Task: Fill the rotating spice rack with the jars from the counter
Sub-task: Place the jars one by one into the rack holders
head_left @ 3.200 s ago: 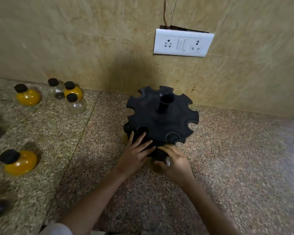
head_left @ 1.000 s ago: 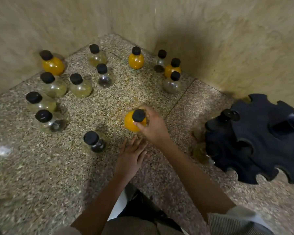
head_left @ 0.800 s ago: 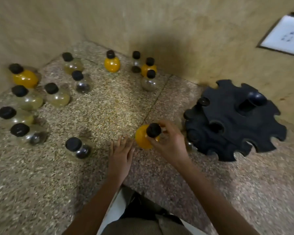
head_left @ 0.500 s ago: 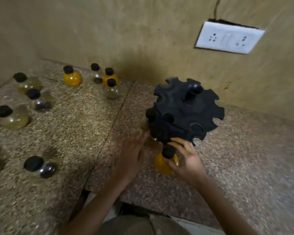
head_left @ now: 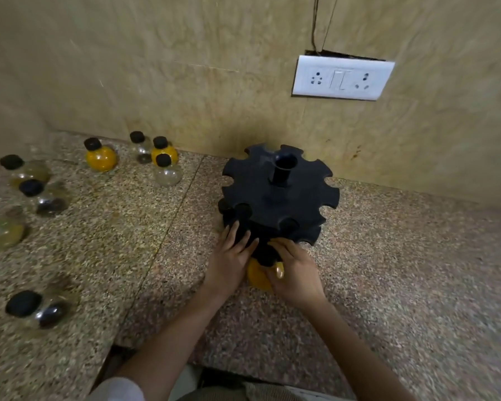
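Note:
The black rotating spice rack (head_left: 278, 198) stands on the speckled counter near the back wall, its notched top disc facing me. My right hand (head_left: 297, 272) grips a round yellow jar (head_left: 258, 277) with a black cap, held against the rack's near lower edge. My left hand (head_left: 230, 256) lies flat against the rack's near side, fingers spread, beside that jar. A few black caps of jars sit in the rack's left slots (head_left: 242, 209). Several more black-capped jars, yellow and clear, stand on the counter at the left (head_left: 100, 156).
A white switch and socket plate (head_left: 342, 78) is on the tiled wall above the rack. The counter (head_left: 402, 270) stretches to the right of the rack. Its front edge runs just below my forearms. A dark-filled jar (head_left: 36, 309) stands near the front left.
My right hand picked the yellow jar off the left counter and carried it right to the rack's near lower edge. My left hand moved from the counter onto the rack.

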